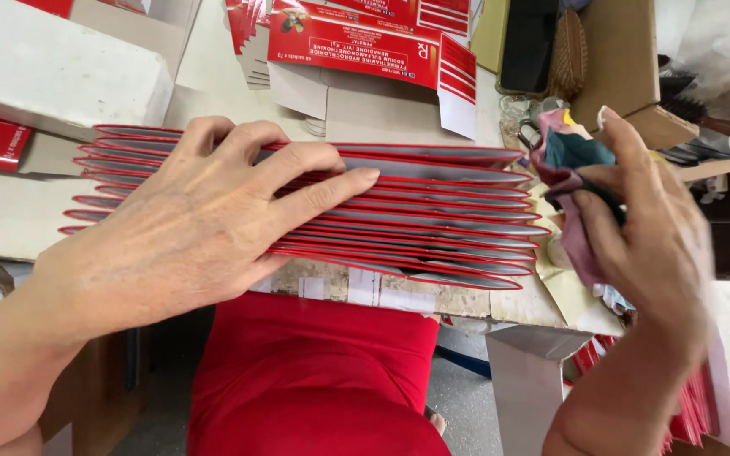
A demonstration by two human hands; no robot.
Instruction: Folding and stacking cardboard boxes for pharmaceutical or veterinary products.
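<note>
Head view: a fanned stack of flat red-edged carton blanks [432, 215] is seen lying on the worktable [10, 219], its overlapped edges stepped from the far side toward the near table edge. The long axis of each blank runs left to right across the picture, roughly parallel to the near edge of the table. The left hand [187, 224] is laid palm-down on the left half of the fan, fingers spread and extended to the right along that long axis; nothing is enclosed in it, and the blanks are pressed flat rather than gripped. The free right ends of the blanks are left uncovered and lie toward the right hand [643, 228], which is held raised just off the right end of the stack, apart from it. A crumpled cloth [563, 165] of pink and dark teal is pinched between the thumb and fingers of the right hand, so that hand is closed on the cloth. The left hand is therefore the one in contact with the stack; the right hand is the nearer one to its exposed right ends, which lie to its left and slightly below. Beyond the fan, an unfolded red-and-white printed carton [356, 42] and further blanks are seen on the table, and a brown bristle brush [569, 55] stands at the far right. A red garment [314, 380] is visible below the table edge.
</note>
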